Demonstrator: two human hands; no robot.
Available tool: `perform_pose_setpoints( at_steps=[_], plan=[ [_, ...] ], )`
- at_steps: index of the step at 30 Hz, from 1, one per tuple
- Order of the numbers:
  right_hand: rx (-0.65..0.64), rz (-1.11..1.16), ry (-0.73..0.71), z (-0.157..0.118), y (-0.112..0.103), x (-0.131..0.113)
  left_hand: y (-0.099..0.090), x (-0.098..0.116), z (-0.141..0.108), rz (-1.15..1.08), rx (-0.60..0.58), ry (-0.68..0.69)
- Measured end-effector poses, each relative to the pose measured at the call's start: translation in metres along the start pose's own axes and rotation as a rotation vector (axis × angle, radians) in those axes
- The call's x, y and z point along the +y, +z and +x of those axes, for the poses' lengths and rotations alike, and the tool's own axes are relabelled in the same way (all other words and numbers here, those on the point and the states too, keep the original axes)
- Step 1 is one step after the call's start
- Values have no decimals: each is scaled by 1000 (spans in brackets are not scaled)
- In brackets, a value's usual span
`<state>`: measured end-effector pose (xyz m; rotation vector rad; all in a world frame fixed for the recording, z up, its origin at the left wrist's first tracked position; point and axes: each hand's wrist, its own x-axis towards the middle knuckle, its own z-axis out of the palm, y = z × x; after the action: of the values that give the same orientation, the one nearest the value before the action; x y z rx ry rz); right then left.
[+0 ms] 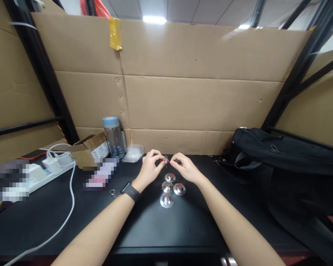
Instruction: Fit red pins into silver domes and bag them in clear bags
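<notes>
Tabletop (150,232) beneath metal discs (167,201), cardboard (169,103) behind.

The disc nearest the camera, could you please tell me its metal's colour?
Silver; the disc shows best in the head view.

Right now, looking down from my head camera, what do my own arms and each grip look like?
Your left forearm and right forearm show no sleeves in view. On the left wrist sits a dark watch-like band with a broad strap; the right wrist shows nothing worn. The left grip and right grip are ungloved, five-fingered human hands, with no cables attached.
</notes>
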<state>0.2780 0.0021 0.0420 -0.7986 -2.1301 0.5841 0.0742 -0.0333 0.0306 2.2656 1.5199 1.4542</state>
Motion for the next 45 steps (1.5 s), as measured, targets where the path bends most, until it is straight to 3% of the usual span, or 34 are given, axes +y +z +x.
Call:
perform_pose_setpoints(
  at_steps=[7, 12, 15, 19, 22, 28, 32, 37, 41, 45],
  plan=[
    [-12, -3, -85, -1, 7, -1, -1, 8, -2, 22, -106, 26],
    [16, -230, -37, 1, -11, 11, -6, 4, 0, 81, -78, 33],
    [3, -348, 27, 0, -29, 23, -14, -7, 3, 206, -99, 17],
    [-150, -392, 108, -4, -43, 33, -26, -33, 7, 311, -182, -68],
    [-262, -370, 140, -7, -43, 32, -31, -55, 8, 332, -291, -116],
    [-336, -352, 99, -8, -35, 27, -29, -78, 6, 358, -331, -116],
    [-341, -360, 92, -7, -40, 31, -30, -78, 5, 380, -361, -99],
    [-241, -495, 211, -10, -54, 50, -28, -76, 3, 379, -373, -80],
    [-312, -553, 314, -13, -58, 65, -24, -72, 2, 404, -369, -68],
    [-320, -528, 327, -13, -59, 67, -22, -65, 1, 448, -383, -53]
  ],
)
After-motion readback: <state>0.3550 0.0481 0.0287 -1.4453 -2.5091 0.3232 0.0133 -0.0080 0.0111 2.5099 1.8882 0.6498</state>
